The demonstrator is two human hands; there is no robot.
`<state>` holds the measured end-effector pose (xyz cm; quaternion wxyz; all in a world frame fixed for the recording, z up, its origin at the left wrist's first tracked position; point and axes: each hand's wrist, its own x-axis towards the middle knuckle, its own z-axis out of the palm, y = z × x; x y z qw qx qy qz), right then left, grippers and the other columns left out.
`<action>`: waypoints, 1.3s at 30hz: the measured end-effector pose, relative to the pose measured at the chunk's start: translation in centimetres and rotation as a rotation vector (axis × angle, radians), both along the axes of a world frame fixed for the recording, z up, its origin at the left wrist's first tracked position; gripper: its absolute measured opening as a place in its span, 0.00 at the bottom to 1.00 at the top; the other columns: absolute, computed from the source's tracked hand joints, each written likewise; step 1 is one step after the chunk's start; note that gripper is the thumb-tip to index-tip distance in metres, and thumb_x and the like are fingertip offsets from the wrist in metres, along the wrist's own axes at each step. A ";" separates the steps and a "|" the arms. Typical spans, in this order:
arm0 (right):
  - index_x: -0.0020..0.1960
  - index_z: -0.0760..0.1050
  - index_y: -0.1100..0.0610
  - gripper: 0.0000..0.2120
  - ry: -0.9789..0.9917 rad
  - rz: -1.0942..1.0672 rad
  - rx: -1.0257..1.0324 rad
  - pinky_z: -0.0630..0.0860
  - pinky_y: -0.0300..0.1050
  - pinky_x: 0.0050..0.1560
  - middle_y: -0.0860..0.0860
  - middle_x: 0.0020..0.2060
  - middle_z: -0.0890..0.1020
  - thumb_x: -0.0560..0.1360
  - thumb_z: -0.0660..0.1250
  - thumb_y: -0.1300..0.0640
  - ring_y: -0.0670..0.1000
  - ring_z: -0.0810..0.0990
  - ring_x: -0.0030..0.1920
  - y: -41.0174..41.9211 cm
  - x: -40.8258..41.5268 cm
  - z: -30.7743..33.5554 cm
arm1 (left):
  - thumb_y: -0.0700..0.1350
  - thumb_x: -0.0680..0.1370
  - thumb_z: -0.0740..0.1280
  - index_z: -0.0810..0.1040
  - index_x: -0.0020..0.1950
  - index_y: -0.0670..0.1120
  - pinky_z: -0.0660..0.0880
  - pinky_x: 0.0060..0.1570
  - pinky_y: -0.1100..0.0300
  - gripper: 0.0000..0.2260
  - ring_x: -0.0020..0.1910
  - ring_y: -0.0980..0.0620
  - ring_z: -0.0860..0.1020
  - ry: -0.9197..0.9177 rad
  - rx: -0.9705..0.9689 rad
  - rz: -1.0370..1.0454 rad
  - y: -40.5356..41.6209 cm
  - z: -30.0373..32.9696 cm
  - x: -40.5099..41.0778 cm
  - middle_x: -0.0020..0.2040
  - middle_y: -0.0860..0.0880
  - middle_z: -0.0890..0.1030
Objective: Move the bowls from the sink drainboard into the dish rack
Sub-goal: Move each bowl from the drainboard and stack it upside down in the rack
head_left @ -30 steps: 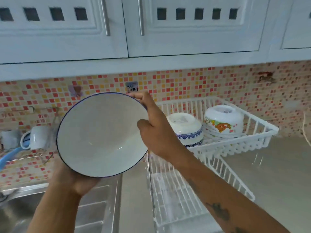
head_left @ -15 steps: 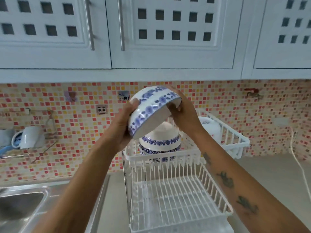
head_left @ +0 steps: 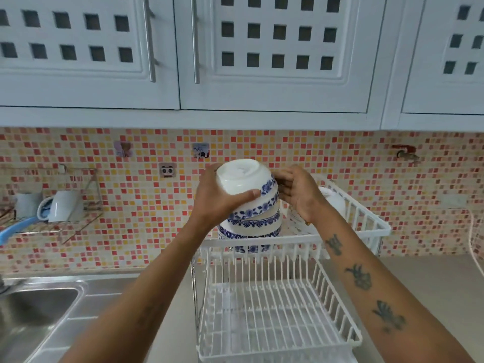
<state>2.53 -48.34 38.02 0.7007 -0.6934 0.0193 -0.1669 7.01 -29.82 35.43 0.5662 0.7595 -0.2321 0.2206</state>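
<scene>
A white bowl with a blue flower band (head_left: 245, 183) is upside down and tilted, resting on another blue-patterned bowl (head_left: 251, 229) in the upper tier of the white dish rack (head_left: 366, 221). My left hand (head_left: 217, 197) grips its left side, thumb across the band. My right hand (head_left: 298, 192) touches its right rim with fingers curled. A third white bowl (head_left: 334, 200) lies behind my right hand in the same tier, mostly hidden.
The rack's lower tier (head_left: 275, 310) holds nothing. A steel sink (head_left: 31, 310) and drainboard (head_left: 99, 294) lie at lower left. A wall rack with a white mug (head_left: 64, 205) hangs at left. White cabinets (head_left: 235, 48) overhang the counter.
The bowl was turned from facing me to upside down and carried right, then lowered onto the bowl in the upper tier. Both hands moved with it.
</scene>
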 end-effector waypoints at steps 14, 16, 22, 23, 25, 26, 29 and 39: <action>0.69 0.71 0.46 0.22 0.015 -0.142 -0.270 0.77 0.50 0.60 0.48 0.59 0.77 0.75 0.64 0.47 0.52 0.78 0.57 1.3 2.6 -3.8 | 0.60 0.58 0.81 0.64 0.71 0.44 0.75 0.62 0.50 0.49 0.63 0.48 0.71 -0.027 0.271 0.091 -3.1 -2.0 0.8 0.65 0.46 0.69; 0.70 0.70 0.47 0.22 0.054 -0.134 -0.276 0.76 0.52 0.61 0.47 0.57 0.76 0.76 0.63 0.48 0.52 0.78 0.56 1.2 2.9 -4.1 | 0.61 0.57 0.81 0.64 0.71 0.44 0.77 0.60 0.48 0.50 0.63 0.47 0.71 0.020 0.287 0.076 -3.2 -2.1 1.1 0.64 0.46 0.69; 0.71 0.68 0.42 0.21 0.013 -0.105 -0.386 0.73 0.40 0.45 0.49 0.69 0.71 0.79 0.56 0.51 0.50 0.74 0.56 1.6 3.3 -4.1 | 0.61 0.57 0.81 0.62 0.71 0.43 0.76 0.60 0.45 0.50 0.64 0.45 0.71 0.081 0.324 0.073 -3.3 -2.6 1.7 0.64 0.45 0.68; 0.70 0.69 0.43 0.20 0.014 -0.107 -0.405 0.71 0.39 0.42 0.50 0.69 0.71 0.79 0.55 0.52 0.49 0.73 0.54 1.6 3.5 -4.2 | 0.61 0.57 0.80 0.62 0.71 0.43 0.75 0.62 0.45 0.50 0.64 0.45 0.71 0.081 0.333 0.072 -3.3 -2.7 1.6 0.65 0.45 0.68; 0.69 0.70 0.44 0.20 0.018 -0.108 -0.412 0.71 0.40 0.39 0.52 0.69 0.70 0.79 0.54 0.52 0.50 0.73 0.54 1.6 3.8 -4.4 | 0.61 0.58 0.80 0.61 0.71 0.43 0.74 0.63 0.45 0.50 0.65 0.44 0.71 0.088 0.340 0.074 -3.2 -2.8 1.5 0.65 0.44 0.67; 0.69 0.70 0.44 0.20 0.020 -0.107 -0.410 0.70 0.41 0.38 0.52 0.69 0.70 0.79 0.53 0.52 0.50 0.74 0.55 1.7 3.9 -4.4 | 0.61 0.58 0.80 0.61 0.72 0.43 0.74 0.63 0.45 0.50 0.65 0.44 0.71 0.094 0.350 0.079 -3.1 -2.7 1.3 0.65 0.44 0.67; 0.71 0.69 0.45 0.21 0.024 -0.117 -0.433 0.70 0.40 0.37 0.52 0.70 0.69 0.79 0.53 0.52 0.51 0.73 0.56 1.9 3.9 -4.4 | 0.62 0.59 0.80 0.59 0.74 0.43 0.72 0.65 0.44 0.52 0.67 0.42 0.70 0.100 0.377 0.081 -2.9 -2.7 1.0 0.68 0.43 0.66; 0.74 0.67 0.53 0.22 -0.194 -0.434 -1.042 0.63 0.57 0.73 0.57 0.76 0.62 0.80 0.57 0.52 0.59 0.63 0.75 4.0 -1.8 -4.7 | 0.60 0.67 0.75 0.54 0.77 0.38 0.63 0.71 0.44 0.49 0.73 0.38 0.59 -0.035 0.595 0.125 0.0 -0.9 -3.6 0.74 0.40 0.58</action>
